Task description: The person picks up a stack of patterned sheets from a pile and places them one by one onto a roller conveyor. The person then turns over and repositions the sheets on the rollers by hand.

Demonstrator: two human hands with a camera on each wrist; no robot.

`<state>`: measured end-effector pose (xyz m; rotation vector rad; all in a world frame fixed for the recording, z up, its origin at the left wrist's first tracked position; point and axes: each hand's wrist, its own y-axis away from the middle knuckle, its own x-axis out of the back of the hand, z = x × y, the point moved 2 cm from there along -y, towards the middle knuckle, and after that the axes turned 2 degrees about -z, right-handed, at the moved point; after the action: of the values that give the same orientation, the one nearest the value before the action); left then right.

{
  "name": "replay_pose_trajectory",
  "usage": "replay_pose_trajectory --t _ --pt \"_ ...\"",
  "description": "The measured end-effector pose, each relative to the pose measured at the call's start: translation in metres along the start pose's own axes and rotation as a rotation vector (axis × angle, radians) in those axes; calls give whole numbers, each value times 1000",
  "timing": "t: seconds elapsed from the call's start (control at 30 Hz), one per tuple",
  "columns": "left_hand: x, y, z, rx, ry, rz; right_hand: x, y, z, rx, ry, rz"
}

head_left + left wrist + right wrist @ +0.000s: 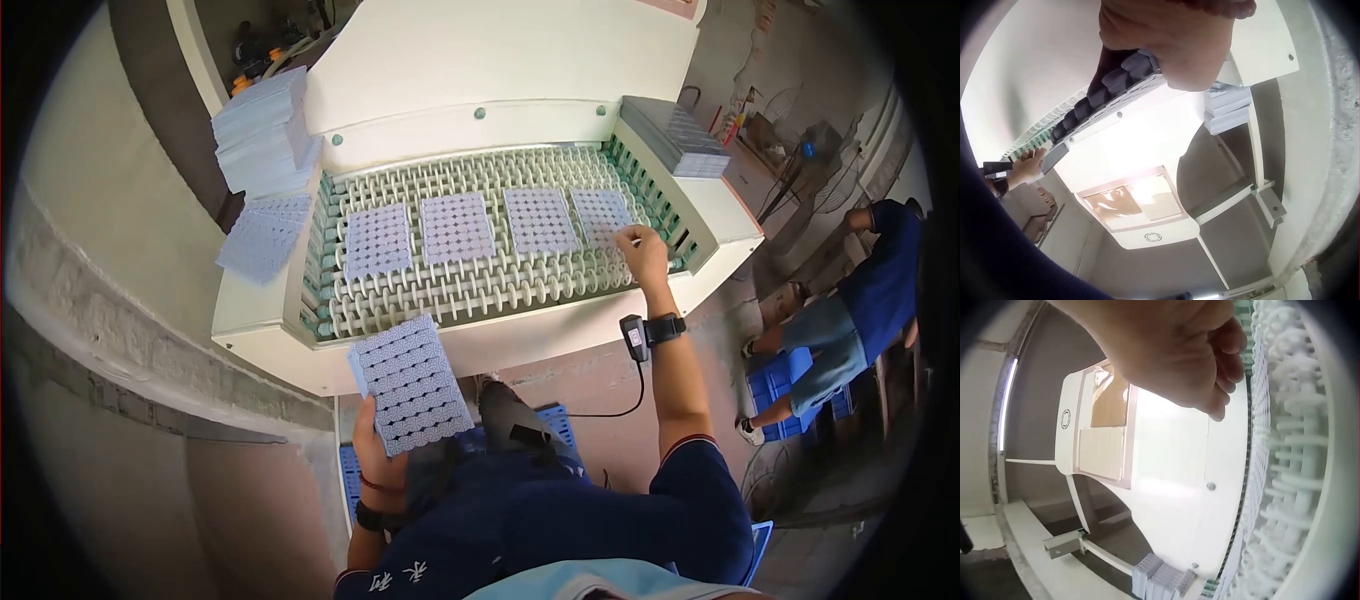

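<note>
My left hand [378,448] grips the lower left edge of a stack of pale blue panels [415,385] with scalloped edges and rows of dark gaps. The stack is held tilted in front of the machine; its layered edge [1100,94] shows beside the palm in the left wrist view. Over the machine's roller bed, my right hand [646,255] has loosely curled fingers at the near right corner of the rightmost panel [600,213]. That panel lies flat on the white rollers [450,292]. More panels of the same kind lie in a row to its left, among them one panel [378,240] at the far left.
Tall panel stacks [262,135] stand on the machine's left side, with fanned panels [265,238] in front. A grey stack [678,137] sits on the right ledge. A white hood [480,60] rises behind the rollers. Another person [860,290] bends by blue crates [782,385] at right.
</note>
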<state>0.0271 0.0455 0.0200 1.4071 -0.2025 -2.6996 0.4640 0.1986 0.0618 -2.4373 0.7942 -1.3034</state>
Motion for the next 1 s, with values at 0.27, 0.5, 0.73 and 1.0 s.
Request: replay_pose_trajectory --t 0.27,0.5,0.73,1.0 --pt "-15 -7 -4 -20 -169 -57 -44 155 -147 -257 -1010 -1088" --pt "1 -8 3 -60 -166 15 -60 172 -149 -372 -1103 -1003" --pt "32 2 28 12 80 109 -67 135 -129 -438 -1100 -552" --pt "26 26 48 -24 44 84 -129 132 -222 -357 -1148 -830"
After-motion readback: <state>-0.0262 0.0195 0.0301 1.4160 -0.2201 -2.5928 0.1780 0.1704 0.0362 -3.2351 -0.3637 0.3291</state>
